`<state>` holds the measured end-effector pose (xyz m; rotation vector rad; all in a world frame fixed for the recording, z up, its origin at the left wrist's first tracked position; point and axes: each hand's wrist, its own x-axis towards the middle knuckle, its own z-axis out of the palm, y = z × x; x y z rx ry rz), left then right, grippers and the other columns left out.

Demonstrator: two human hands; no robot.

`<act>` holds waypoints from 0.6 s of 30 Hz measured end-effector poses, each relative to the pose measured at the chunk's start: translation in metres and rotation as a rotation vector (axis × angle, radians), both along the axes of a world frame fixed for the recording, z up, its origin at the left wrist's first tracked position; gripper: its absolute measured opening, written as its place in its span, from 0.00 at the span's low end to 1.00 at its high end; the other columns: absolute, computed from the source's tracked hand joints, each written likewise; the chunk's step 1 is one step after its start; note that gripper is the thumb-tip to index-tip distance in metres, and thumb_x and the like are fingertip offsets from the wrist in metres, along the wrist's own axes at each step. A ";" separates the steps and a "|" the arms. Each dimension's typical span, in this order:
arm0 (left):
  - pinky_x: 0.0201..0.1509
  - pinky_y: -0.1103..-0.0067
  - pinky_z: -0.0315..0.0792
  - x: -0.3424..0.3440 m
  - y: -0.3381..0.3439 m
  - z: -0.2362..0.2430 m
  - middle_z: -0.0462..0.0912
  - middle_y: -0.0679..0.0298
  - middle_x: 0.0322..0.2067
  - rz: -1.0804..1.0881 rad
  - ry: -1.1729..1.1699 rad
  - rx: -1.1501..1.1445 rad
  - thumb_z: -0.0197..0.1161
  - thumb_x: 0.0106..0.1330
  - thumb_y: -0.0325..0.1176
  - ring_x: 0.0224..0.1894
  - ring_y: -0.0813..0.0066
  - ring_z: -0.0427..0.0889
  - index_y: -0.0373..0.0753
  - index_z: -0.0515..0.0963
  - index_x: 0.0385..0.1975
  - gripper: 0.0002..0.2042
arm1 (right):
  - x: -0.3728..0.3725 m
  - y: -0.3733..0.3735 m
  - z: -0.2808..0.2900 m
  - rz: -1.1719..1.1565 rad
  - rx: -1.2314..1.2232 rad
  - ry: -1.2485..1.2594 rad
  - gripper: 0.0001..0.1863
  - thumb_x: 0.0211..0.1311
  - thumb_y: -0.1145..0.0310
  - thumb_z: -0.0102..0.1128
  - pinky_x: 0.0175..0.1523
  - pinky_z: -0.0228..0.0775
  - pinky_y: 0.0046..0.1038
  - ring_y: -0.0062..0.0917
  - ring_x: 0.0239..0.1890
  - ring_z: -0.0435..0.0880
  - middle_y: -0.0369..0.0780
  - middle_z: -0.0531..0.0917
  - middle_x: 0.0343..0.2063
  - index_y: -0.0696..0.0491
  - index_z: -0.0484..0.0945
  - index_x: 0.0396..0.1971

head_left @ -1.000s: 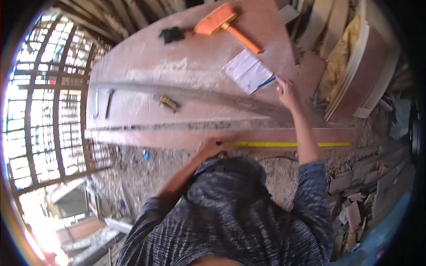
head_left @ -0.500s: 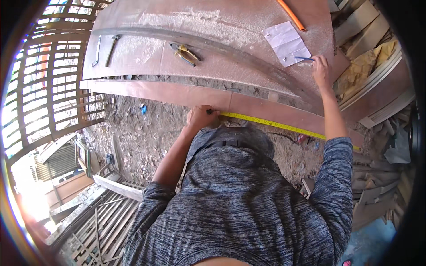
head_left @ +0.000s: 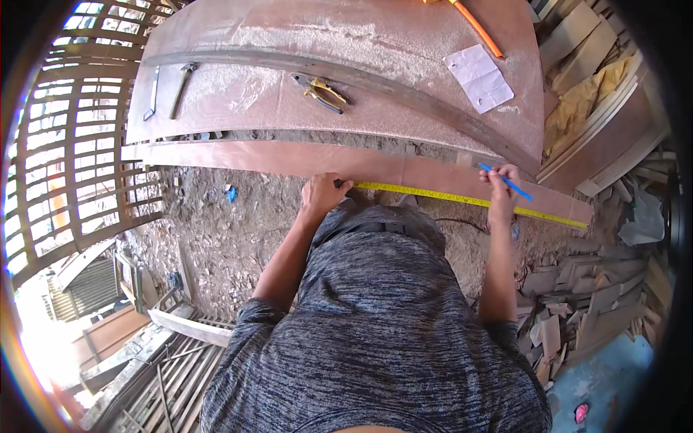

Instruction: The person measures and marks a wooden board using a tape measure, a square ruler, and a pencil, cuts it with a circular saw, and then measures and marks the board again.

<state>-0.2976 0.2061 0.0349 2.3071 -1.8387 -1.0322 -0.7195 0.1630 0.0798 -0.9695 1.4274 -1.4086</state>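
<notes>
A long reddish-brown board strip [head_left: 289, 156] runs across in front of me. Along its near edge lies a yellow tape measure [head_left: 426, 193], its blade stretched out to the right end. My left hand [head_left: 325, 193] is closed on the dark case at the tape's left end, most of which the fingers hide. In my right hand [head_left: 501, 193] a blue pencil [head_left: 516, 186] is gripped, tilted above the strip and the tape blade. A creased sheet of paper [head_left: 478, 78] rests on the big dusty panel beyond.
On the large panel [head_left: 404, 101] lie pliers [head_left: 320, 92], a hammer [head_left: 182, 92], a thin metal rod [head_left: 152, 94], an orange-handled tool [head_left: 478, 29] and a long curved wooden strip [head_left: 361, 79]. Slatted fencing [head_left: 68, 144] stands left; wood scraps [head_left: 592, 289] pile up right.
My right hand has come back from the paper toward me, carrying the pencil over the strip near the tape. My left hand stays at the tape's end.
</notes>
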 end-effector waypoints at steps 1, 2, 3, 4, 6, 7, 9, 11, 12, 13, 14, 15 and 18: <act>0.46 0.58 0.82 0.002 -0.003 -0.003 0.90 0.50 0.34 -0.014 -0.022 -0.011 0.71 0.63 0.56 0.41 0.46 0.90 0.44 0.91 0.39 0.20 | 0.011 0.008 -0.007 0.057 0.063 -0.073 0.08 0.74 0.72 0.61 0.37 0.76 0.22 0.20 0.32 0.84 0.35 0.80 0.27 0.51 0.69 0.40; 0.46 0.58 0.82 0.005 -0.005 -0.005 0.90 0.50 0.34 -0.016 -0.017 -0.011 0.71 0.63 0.56 0.41 0.46 0.90 0.44 0.91 0.39 0.20 | 0.021 0.014 -0.013 0.115 0.127 -0.145 0.08 0.74 0.72 0.61 0.36 0.76 0.22 0.19 0.32 0.84 0.35 0.80 0.28 0.50 0.68 0.39; 0.46 0.57 0.82 0.008 -0.008 -0.008 0.90 0.50 0.35 -0.015 -0.008 -0.026 0.71 0.63 0.56 0.41 0.45 0.90 0.44 0.91 0.39 0.20 | 0.029 0.018 -0.022 0.115 0.129 -0.141 0.08 0.74 0.72 0.61 0.36 0.76 0.22 0.19 0.32 0.84 0.35 0.80 0.28 0.50 0.68 0.39; 0.47 0.57 0.82 0.010 -0.010 -0.008 0.91 0.50 0.35 -0.015 0.001 -0.040 0.71 0.63 0.56 0.41 0.45 0.90 0.45 0.91 0.40 0.20 | 0.037 0.023 -0.029 0.202 0.159 -0.157 0.07 0.74 0.72 0.60 0.35 0.76 0.22 0.19 0.32 0.83 0.36 0.80 0.28 0.51 0.70 0.40; 0.47 0.57 0.82 0.012 -0.013 -0.005 0.91 0.51 0.36 -0.023 -0.024 -0.013 0.71 0.63 0.56 0.42 0.46 0.90 0.46 0.91 0.41 0.20 | 0.055 0.028 -0.033 0.297 0.193 -0.173 0.05 0.74 0.72 0.60 0.34 0.76 0.21 0.18 0.32 0.83 0.36 0.81 0.29 0.52 0.71 0.41; 0.48 0.57 0.83 0.013 -0.015 -0.005 0.91 0.52 0.36 -0.032 -0.052 0.010 0.71 0.63 0.56 0.42 0.47 0.90 0.47 0.91 0.41 0.20 | 0.070 0.027 -0.027 0.359 0.214 -0.120 0.05 0.74 0.72 0.59 0.36 0.77 0.21 0.18 0.34 0.84 0.37 0.83 0.31 0.53 0.74 0.44; 0.48 0.57 0.83 0.015 -0.016 -0.005 0.91 0.52 0.37 -0.043 -0.059 0.000 0.71 0.63 0.56 0.43 0.47 0.90 0.48 0.92 0.41 0.19 | 0.087 0.024 -0.023 0.428 0.234 -0.065 0.07 0.75 0.72 0.59 0.37 0.78 0.21 0.18 0.35 0.85 0.38 0.85 0.33 0.55 0.77 0.47; 0.48 0.58 0.83 0.014 -0.019 -0.004 0.91 0.52 0.38 -0.068 -0.063 -0.010 0.71 0.63 0.57 0.43 0.48 0.90 0.49 0.92 0.41 0.19 | 0.095 0.018 -0.039 0.571 0.289 0.047 0.11 0.74 0.72 0.59 0.39 0.80 0.21 0.19 0.39 0.87 0.39 0.89 0.38 0.58 0.81 0.52; 0.49 0.58 0.83 0.013 -0.023 0.001 0.91 0.53 0.38 -0.079 -0.065 0.014 0.71 0.63 0.57 0.44 0.49 0.90 0.49 0.92 0.40 0.19 | 0.092 0.015 -0.057 0.638 0.223 0.090 0.10 0.74 0.72 0.60 0.43 0.81 0.22 0.20 0.43 0.88 0.40 0.90 0.42 0.59 0.83 0.49; 0.49 0.58 0.83 0.013 -0.023 0.002 0.91 0.53 0.39 -0.082 -0.068 0.039 0.71 0.63 0.57 0.45 0.49 0.90 0.49 0.92 0.39 0.19 | 0.095 0.012 -0.060 0.642 0.226 0.090 0.10 0.74 0.72 0.60 0.43 0.81 0.22 0.20 0.43 0.88 0.40 0.90 0.42 0.59 0.83 0.49; 0.49 0.58 0.83 0.013 -0.023 0.003 0.91 0.53 0.39 -0.078 -0.068 0.043 0.71 0.63 0.57 0.45 0.49 0.90 0.49 0.92 0.39 0.19 | 0.100 0.010 -0.063 0.663 0.243 0.131 0.09 0.73 0.72 0.62 0.44 0.81 0.23 0.20 0.42 0.88 0.39 0.90 0.41 0.59 0.83 0.48; 0.49 0.58 0.83 0.013 -0.024 0.002 0.91 0.53 0.39 -0.086 -0.078 0.034 0.71 0.63 0.57 0.45 0.49 0.90 0.49 0.92 0.39 0.18 | 0.102 0.008 -0.068 0.679 0.259 0.173 0.09 0.73 0.72 0.63 0.45 0.81 0.24 0.20 0.41 0.88 0.39 0.90 0.40 0.59 0.84 0.47; 0.49 0.58 0.82 0.014 -0.024 0.000 0.91 0.53 0.38 -0.095 -0.085 0.029 0.71 0.62 0.57 0.44 0.49 0.90 0.49 0.92 0.38 0.19 | 0.108 0.000 -0.080 0.714 0.258 0.202 0.09 0.72 0.71 0.65 0.46 0.81 0.25 0.20 0.41 0.88 0.39 0.90 0.39 0.59 0.84 0.45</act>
